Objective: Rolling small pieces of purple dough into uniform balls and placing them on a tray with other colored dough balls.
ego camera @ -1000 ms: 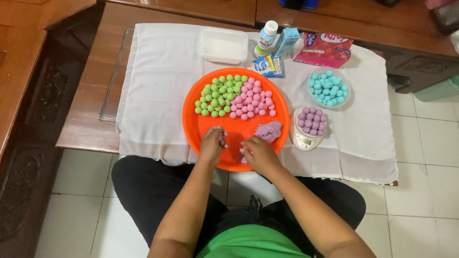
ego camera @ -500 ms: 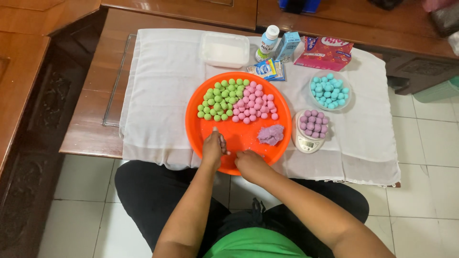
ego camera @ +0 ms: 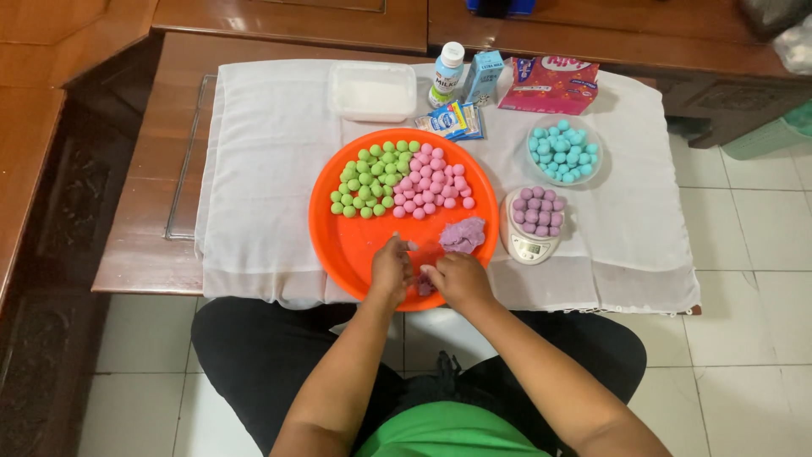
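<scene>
Over the near rim of the orange tray point(ego camera: 338, 245), both hands meet: the left hand point(ego camera: 391, 269) curled with fingertips pinched, the right hand point(ego camera: 458, 279) cupped beside it, a small purple dough piece point(ego camera: 424, 285) between them, though who grips it I cannot tell. Just beyond sits the purple dough lump point(ego camera: 463, 234); farther off, green balls point(ego camera: 369, 179) and pink balls point(ego camera: 433, 184).

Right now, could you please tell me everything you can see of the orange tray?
The orange tray is round, looks like glossy plastic, and lies flat on the white cloth over the wooden table. It holds green balls beside pink balls, plus a purple dough lump. The left hand and right hand rest over its near edge, pinching a small purple piece between them.
</scene>
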